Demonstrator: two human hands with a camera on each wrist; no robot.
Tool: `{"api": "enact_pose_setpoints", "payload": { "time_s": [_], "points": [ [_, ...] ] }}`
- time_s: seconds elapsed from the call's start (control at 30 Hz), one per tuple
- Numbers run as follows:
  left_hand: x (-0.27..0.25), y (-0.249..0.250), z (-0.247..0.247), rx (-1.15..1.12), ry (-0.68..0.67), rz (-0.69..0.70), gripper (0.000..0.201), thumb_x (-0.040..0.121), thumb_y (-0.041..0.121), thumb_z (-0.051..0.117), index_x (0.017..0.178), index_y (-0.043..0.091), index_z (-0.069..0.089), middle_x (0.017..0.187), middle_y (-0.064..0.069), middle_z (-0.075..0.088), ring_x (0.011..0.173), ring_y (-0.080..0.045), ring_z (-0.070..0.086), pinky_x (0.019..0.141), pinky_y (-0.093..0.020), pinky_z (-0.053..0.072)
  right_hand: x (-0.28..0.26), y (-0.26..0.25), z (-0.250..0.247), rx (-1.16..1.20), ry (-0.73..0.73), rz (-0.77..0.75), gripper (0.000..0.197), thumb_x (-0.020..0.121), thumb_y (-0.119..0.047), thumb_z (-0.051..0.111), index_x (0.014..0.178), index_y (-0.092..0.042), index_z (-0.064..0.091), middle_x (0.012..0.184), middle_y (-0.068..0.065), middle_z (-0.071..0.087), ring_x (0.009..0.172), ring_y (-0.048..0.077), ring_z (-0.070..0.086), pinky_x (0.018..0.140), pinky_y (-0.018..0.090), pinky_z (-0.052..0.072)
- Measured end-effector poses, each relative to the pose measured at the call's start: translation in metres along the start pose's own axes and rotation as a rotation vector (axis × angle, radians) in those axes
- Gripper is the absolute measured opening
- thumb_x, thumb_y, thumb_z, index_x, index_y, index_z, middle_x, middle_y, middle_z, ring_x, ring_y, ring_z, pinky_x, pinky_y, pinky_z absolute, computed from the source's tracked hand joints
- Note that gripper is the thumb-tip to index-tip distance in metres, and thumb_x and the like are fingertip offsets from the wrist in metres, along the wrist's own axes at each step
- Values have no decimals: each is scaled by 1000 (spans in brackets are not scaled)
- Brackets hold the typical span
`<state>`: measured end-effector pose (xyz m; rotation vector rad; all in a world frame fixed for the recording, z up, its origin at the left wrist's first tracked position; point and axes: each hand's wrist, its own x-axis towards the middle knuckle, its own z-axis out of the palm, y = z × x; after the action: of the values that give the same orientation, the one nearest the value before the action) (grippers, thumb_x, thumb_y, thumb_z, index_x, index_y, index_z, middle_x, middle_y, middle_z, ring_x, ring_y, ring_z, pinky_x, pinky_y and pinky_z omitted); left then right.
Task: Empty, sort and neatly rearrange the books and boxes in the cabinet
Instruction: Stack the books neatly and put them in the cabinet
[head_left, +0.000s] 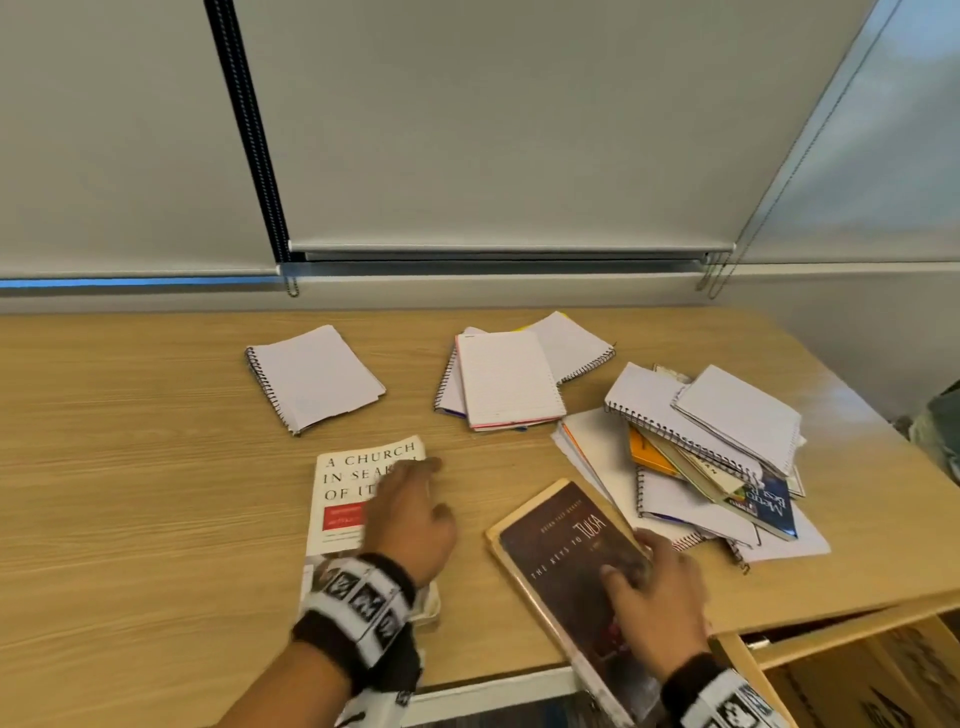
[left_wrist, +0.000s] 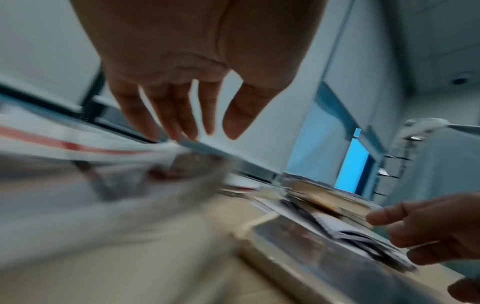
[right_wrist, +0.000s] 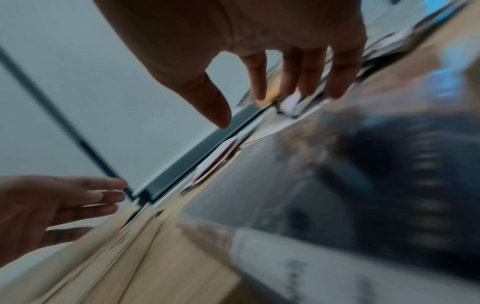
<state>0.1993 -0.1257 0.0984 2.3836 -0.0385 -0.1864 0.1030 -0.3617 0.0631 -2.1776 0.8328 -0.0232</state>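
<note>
A white book titled "A Church in Search of Itself" (head_left: 348, 499) lies flat on the wooden cabinet top (head_left: 130, 467). My left hand (head_left: 415, 493) is over its right half, fingers loosely spread and holding nothing; the left wrist view shows that hand (left_wrist: 192, 127) open above the blurred white cover (left_wrist: 64, 144). To the right lies a dark book, "The Keys to Tulsa" (head_left: 561, 551), angled and overhanging the front edge. My right hand (head_left: 639, 561) is over its right side with straight fingers. The right wrist view shows it (right_wrist: 275, 94) open above the dark cover (right_wrist: 337, 174); contact is unclear.
A spiral notebook (head_left: 311, 376) lies at the back left, and a stack of notepads (head_left: 506, 382) at the back centre. A messy pile of notebooks and books (head_left: 717, 457) sits at the right. Below right, the cabinet (head_left: 831, 623) is open, with a cardboard box (head_left: 857, 686) inside. Window blinds (head_left: 493, 130) hang behind.
</note>
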Motion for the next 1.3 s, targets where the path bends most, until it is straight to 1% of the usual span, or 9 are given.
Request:
{"api": "enact_pose_setpoints", "payload": {
  "time_s": [0.1,0.23,0.47,0.57,0.7,0.77,0.87,1.0,1.3],
  "points": [
    [17,43,47,80,-301,115,53,92,18,50,145,18,40,146,-6,43,133,-22,42,112,-31,33,-2,25,-18,58,99,229,87,79,-26,75,150,-17,25,154,16,21,140,37,24,115,55,23],
    [26,65,83,307,-509,46,45,87,26,56,130,14,50,133,-12,48,121,-32,49,104,-39,42,-1,45,-5,436,-65,423,101,79,-16,73,154,-24,4,152,16,29,132,42,36,112,57,29],
    [30,71,81,338,-471,32,52,86,26,57,136,17,46,137,-10,45,125,-31,46,106,-42,41,-5,39,-2,499,-102,419,104,79,-18,74,154,-29,2,155,12,22,137,40,30,112,60,27],
    [16,70,51,148,-330,139,59,91,21,52,147,24,34,149,-1,33,136,-22,36,113,-34,32,-21,16,-11,196,19,136,99,80,-25,75,154,-28,10,159,5,9,145,33,15,115,59,23],
    [1,14,-20,-120,-9,-39,51,91,17,57,139,29,45,139,2,47,108,-10,55,86,-21,45,-35,-44,-1,211,-299,-176,61,91,-29,63,145,-30,33,129,-8,55,111,4,52,80,13,42],
    [-2,-31,-50,-42,95,-256,53,90,21,60,140,21,44,136,-7,53,116,-23,56,94,-33,47,-36,-74,27,175,-474,-203,59,93,-34,60,146,-27,35,126,-8,59,108,0,54,82,15,44],
    [-13,-76,-62,4,-41,-513,50,89,26,60,135,10,48,133,-14,57,117,-31,56,99,-35,45,-39,-112,73,161,-625,-163,62,95,-35,57,149,-20,32,144,3,49,125,14,50,102,25,40],
    [-13,-109,-39,-189,-72,-511,30,73,34,61,97,19,70,100,-2,75,88,-25,69,86,-34,56,-36,-130,124,149,-619,-113,30,94,-18,53,123,-17,59,118,0,68,99,15,63,91,29,51],
    [-24,-96,-60,-672,-331,-574,20,87,2,61,103,0,73,95,-14,75,91,-28,70,95,-46,53,-16,-130,112,338,-630,101,19,82,3,62,97,-8,67,92,2,72,84,19,65,62,22,46]
  ]
}}
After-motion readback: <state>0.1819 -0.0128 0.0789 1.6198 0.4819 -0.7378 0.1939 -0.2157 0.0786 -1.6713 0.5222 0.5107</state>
